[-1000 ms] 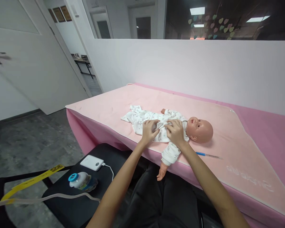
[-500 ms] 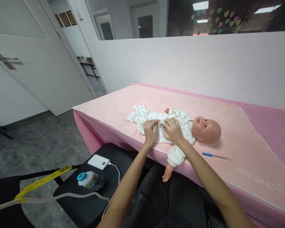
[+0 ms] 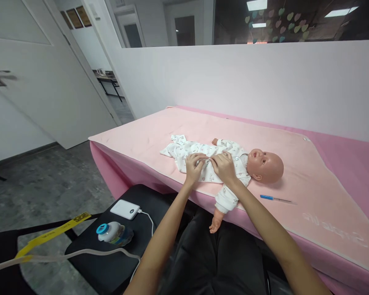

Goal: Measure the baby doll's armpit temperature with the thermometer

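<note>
A baby doll (image 3: 265, 166) lies on its back on the pink-covered table, its head to the right. It wears a white patterned romper (image 3: 211, 175) with snaps down the front. Both of my hands meet over the belly of the romper. My left hand (image 3: 194, 167) pinches the cloth near the front opening. My right hand (image 3: 223, 167) pinches the same opening just to the right, its fingertips close to the left ones. Whatever small fastener lies between the fingertips is mostly hidden. One doll arm (image 3: 217, 220) hangs over the table's near edge.
A blue-capped pen (image 3: 276, 199) lies on the pink blanket (image 3: 320, 180) right of the doll. On the black chair (image 3: 92, 262) at left are a white power bank (image 3: 125, 209) with a cable and a blue-lidded bottle (image 3: 114, 233). A white wall stands behind the table.
My fingertips have shifted slightly on the front opening, and the right fingers now press closer to the cloth. The whole view has moved a little; the doll stays in place.
</note>
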`<state>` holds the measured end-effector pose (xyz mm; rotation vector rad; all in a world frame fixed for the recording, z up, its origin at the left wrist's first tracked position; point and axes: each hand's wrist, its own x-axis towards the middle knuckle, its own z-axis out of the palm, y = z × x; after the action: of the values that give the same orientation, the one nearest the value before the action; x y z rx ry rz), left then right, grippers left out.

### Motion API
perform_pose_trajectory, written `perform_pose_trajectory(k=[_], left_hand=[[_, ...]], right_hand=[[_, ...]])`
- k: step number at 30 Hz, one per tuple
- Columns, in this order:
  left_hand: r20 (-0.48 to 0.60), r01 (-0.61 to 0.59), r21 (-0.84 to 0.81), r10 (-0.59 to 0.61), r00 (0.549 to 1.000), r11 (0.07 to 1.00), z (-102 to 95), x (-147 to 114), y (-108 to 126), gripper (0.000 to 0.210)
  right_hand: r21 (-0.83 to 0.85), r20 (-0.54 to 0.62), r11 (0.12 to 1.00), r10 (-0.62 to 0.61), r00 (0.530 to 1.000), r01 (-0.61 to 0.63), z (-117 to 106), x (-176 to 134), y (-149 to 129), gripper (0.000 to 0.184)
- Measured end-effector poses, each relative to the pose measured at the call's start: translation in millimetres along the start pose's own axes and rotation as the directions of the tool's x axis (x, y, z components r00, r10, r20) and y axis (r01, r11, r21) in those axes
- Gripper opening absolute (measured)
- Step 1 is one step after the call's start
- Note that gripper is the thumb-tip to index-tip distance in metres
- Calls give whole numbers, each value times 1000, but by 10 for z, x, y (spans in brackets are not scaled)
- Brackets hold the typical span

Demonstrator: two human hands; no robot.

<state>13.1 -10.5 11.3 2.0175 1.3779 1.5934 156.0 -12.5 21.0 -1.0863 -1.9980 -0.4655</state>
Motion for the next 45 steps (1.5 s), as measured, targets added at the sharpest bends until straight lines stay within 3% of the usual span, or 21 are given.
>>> perform_pose_trajectory(k=[7, 13, 24, 45], left_hand=[[46, -17, 141, 10, 999, 990, 25, 7, 57, 24], [15, -27, 258, 24, 1000, 966, 73, -12, 85, 21], [-1, -24, 243, 25, 1000, 970, 83, -6, 59, 14], [146, -83, 271, 45, 988, 959, 65, -13, 14, 16]], right_hand=[[-25, -16, 999, 35, 999, -36, 41, -17, 4, 23], [-34, 12, 997, 67, 998, -66, 60, -26, 16, 21], [-29, 11, 997, 75, 997, -75, 58, -26, 15, 21], [-47, -5, 996, 78, 997, -78, 34, -11, 2, 21]])
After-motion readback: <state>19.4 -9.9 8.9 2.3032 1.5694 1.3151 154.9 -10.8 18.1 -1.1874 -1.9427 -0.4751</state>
